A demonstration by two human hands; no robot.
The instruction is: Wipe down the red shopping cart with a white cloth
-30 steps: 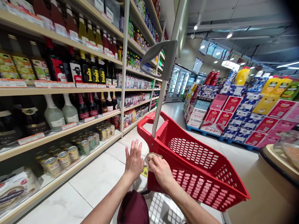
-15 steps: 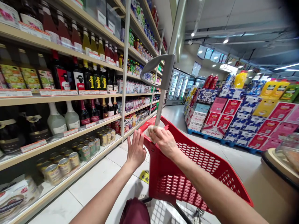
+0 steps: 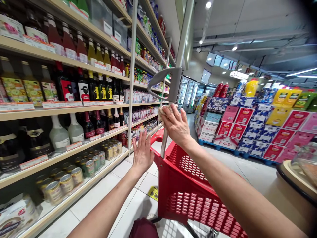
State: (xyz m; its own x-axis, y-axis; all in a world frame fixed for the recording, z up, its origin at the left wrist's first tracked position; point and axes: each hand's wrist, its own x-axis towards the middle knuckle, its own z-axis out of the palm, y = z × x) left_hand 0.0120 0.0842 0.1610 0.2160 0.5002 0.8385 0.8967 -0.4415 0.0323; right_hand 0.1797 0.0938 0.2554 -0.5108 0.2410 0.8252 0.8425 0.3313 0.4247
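Note:
My right hand (image 3: 176, 127) presses a crumpled pale cloth (image 3: 164, 113) against the metal pole (image 3: 164, 144) of a red plastic shopping cart (image 3: 170, 188). The cloth sits just below the grey loop-shaped handle (image 3: 175, 86) fixed on the pole. My left hand (image 3: 143, 152) is open, fingers stretched upward, beside the cart's left corner. Whether its fingertips touch the red rim cannot be made out. The lower end of the pole meets the cart's near rim.
On the left stand shelves (image 3: 109, 103) of bottles and cans. Stacked drink cartons (image 3: 244, 124) rest on blue pallets at the right, with glass-door fridges (image 3: 189, 92) behind. A round beige stand (image 3: 294, 188) is close on my right. A yellow floor sticker (image 3: 153, 193) lies by the cart.
My right hand has slid the cloth up the pole, from the cart's rim to just under the grey handle. My left hand has shifted slightly, still open.

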